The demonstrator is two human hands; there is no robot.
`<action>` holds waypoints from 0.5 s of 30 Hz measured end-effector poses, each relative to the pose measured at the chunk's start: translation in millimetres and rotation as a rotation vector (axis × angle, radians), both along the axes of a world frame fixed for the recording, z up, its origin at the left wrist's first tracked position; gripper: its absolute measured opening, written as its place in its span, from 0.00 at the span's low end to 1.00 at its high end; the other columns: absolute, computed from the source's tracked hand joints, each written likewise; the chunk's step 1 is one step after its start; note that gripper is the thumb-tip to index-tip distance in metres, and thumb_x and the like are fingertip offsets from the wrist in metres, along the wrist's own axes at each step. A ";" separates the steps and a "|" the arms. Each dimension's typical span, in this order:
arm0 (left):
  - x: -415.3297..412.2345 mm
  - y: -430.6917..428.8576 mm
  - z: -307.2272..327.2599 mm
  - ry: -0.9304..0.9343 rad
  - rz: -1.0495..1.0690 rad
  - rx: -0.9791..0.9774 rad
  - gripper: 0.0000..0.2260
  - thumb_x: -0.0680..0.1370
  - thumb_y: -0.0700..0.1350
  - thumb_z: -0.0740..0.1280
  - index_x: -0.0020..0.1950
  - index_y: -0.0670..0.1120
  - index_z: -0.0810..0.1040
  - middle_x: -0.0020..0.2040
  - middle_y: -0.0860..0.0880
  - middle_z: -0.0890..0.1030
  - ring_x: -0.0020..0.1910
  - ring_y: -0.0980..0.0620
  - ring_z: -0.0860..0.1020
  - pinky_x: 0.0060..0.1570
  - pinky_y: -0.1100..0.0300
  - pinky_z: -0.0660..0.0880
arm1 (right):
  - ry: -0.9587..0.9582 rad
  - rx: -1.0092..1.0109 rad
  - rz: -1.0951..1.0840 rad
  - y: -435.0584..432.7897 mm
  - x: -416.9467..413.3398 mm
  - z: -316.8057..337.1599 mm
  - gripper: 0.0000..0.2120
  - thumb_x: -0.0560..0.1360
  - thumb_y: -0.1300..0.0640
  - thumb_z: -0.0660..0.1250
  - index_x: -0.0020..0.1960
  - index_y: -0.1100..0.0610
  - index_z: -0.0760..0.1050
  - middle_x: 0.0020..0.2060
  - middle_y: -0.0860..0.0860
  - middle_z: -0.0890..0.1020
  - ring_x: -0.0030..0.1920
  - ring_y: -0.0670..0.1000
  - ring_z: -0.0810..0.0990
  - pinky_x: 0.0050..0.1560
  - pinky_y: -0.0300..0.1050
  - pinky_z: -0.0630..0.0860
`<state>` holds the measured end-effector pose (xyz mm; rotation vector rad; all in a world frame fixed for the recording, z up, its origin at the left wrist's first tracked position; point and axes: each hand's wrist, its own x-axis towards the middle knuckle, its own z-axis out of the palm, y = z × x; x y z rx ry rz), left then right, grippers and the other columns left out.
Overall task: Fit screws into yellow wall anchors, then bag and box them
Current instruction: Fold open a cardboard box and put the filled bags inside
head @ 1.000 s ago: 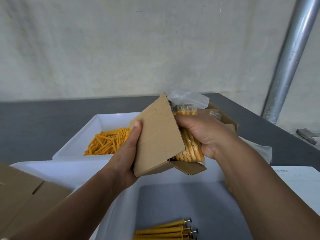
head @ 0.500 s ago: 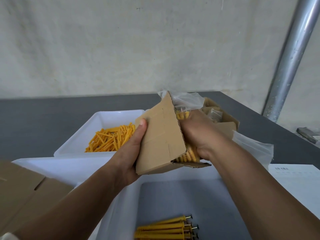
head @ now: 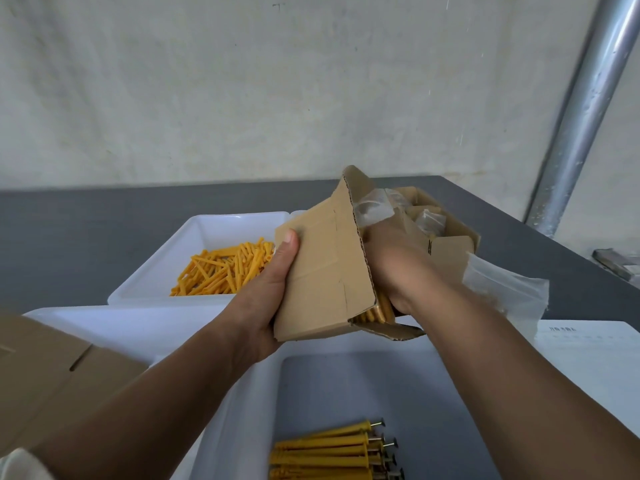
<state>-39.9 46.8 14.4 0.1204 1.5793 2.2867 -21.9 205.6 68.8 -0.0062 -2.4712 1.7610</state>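
The left hand (head: 266, 296) and right hand (head: 394, 268) were bare, like both forearms. White fabric (head: 17, 464) at the near left corner was perhaps a sleeve edge.

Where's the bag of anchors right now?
Head view, centre: the bag of anchors sits partway inside the small cardboard box, gripped by the right hand, while the left hand holds the box above the near white tray.
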 end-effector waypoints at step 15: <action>-2.7 -0.1 -5.3 -0.053 -0.006 0.070 0.26 0.70 0.71 0.66 0.55 0.52 0.84 0.50 0.45 0.85 0.44 0.45 0.85 0.38 0.50 0.80 | 0.210 0.649 0.001 -7.5 10.8 6.0 0.12 0.77 0.52 0.63 0.59 0.51 0.66 0.39 0.45 0.73 0.38 0.46 0.73 0.34 0.40 0.63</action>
